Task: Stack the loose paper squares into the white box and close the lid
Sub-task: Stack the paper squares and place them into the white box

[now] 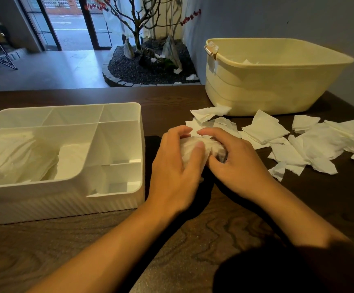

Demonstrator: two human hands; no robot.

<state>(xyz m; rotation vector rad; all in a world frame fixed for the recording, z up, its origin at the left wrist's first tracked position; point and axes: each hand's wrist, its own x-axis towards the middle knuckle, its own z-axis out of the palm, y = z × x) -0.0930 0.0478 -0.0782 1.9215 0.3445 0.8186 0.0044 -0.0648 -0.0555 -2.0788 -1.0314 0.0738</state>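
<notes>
Head view: two hands, left (pixel 175 166) and right (pixel 238 163), clasp one paper wad (pixel 195 148), perhaps several squares.

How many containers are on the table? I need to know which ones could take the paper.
2: the white box with dividers at the left, already holding paper, and the yellow tub at the back right. No lid is visible.
</notes>
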